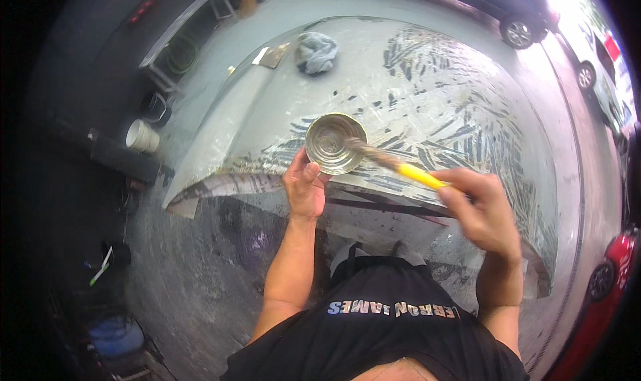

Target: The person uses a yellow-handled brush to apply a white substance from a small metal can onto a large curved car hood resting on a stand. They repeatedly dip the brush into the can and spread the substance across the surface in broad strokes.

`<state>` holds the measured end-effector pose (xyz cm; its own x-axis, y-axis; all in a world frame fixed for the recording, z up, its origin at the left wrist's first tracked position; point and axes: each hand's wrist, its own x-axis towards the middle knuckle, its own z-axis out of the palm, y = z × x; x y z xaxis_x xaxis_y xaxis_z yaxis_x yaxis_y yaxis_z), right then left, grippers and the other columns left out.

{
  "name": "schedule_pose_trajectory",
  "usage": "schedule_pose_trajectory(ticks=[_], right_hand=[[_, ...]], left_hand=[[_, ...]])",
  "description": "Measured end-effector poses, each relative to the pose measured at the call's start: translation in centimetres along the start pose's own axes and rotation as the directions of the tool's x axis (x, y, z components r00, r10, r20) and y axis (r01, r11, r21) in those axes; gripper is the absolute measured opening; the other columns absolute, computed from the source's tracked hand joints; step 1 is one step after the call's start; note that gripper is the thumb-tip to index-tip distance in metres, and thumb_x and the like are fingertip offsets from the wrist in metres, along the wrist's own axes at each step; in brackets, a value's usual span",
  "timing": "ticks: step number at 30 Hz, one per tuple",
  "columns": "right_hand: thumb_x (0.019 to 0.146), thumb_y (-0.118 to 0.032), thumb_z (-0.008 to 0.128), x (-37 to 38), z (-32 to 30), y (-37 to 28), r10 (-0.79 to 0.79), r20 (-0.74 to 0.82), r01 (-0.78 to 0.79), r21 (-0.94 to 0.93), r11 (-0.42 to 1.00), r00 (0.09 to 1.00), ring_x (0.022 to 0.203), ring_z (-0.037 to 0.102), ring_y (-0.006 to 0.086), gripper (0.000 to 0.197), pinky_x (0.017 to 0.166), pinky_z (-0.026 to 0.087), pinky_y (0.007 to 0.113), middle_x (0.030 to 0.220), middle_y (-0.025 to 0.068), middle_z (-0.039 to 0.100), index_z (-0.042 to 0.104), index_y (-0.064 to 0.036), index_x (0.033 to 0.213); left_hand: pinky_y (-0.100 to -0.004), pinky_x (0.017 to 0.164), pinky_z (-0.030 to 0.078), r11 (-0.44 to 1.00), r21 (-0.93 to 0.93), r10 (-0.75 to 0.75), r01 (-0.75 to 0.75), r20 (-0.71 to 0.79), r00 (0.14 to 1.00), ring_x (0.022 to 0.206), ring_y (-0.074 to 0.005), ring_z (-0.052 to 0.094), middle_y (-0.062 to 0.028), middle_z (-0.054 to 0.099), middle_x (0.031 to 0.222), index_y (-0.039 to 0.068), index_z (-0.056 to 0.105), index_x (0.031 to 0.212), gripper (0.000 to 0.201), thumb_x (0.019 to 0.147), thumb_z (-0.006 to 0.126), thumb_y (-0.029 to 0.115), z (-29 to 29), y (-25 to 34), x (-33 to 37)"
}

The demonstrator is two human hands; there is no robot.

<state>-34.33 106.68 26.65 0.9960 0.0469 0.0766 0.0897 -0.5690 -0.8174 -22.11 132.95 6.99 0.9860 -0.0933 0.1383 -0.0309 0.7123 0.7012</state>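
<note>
The open metal can is held above the near edge of the grey panel, its mouth facing up, with the bristles of the brush inside. The left hand grips the can's lower left side, apparently to steady it and leave the mouth unobstructed; the right hand is closed around the yellow handle, an angled hold that likely gives the bristles clearance over the rim. The crumpled cloth lies toward the panel's far side, presumably within reach yet clear of the brush.
</note>
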Motion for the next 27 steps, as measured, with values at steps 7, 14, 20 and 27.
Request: schedule_pose_trajectory(ticks=[7,14,20,27], right_hand=[[0.092,-0.011,0.066,3.7,4.9,1.1,-0.372,-0.051,0.309,-0.458,0.834,0.927,0.065,0.068,0.0388,0.014,0.056,0.053,0.045,0.079,0.0172,0.068,0.064,-0.0026,0.102],[0.082,-0.009,0.068,2.4,-0.5,0.4,-0.313,0.234,0.389,-0.619,0.683,0.921,0.07,0.07,0.0366,0.008,0.063,0.055,0.048,0.079,0.0151,0.068,0.069,-0.0048,0.089],[0.077,-0.007,0.069,1.7,-1.0,2.2,-0.434,0.091,0.41,-0.543,0.733,0.896,0.069,0.07,0.0365,0.014,0.062,0.055,0.047,0.08,0.0149,0.067,0.068,-0.005,0.091],[0.082,-0.006,0.066,-0.8,-2.1,1.4,-0.336,0.092,0.297,-0.715,0.633,0.937,0.07,0.071,0.0353,0.02,0.06,0.056,0.044,0.081,0.0165,0.067,0.067,-0.0007,0.101]], left_hand=[[-0.0412,0.106,0.052,0.999,-0.018,-0.022,0.027,0.239,0.971,0.121,-0.0246,0.064,-0.0118,0.063,0.133,-0.008,0.05,0.141,0.073,0.086,0.083,0.027,2.4,-2.5,2.4],[-0.0423,0.108,0.05,0.992,0.08,-0.116,0.093,0.37,0.922,0.127,-0.0253,0.06,-0.0156,0.06,0.139,-0.011,0.05,0.141,0.078,0.082,0.086,0.026,1.7,-1.9,3.7],[-0.0401,0.107,0.051,0.992,0.033,-0.127,0.126,0.469,0.874,0.125,-0.025,0.061,-0.0147,0.061,0.135,-0.01,0.05,0.142,0.077,0.081,0.087,0.019,3.4,-2.6,3.9],[-0.0313,0.086,0.055,0.957,0.283,-0.146,0.06,0.294,0.945,0.107,-0.0154,0.063,-0.0095,0.065,0.125,-0.01,0.056,0.137,0.064,0.082,0.084,0.007,4.9,-2.2,3.5]])
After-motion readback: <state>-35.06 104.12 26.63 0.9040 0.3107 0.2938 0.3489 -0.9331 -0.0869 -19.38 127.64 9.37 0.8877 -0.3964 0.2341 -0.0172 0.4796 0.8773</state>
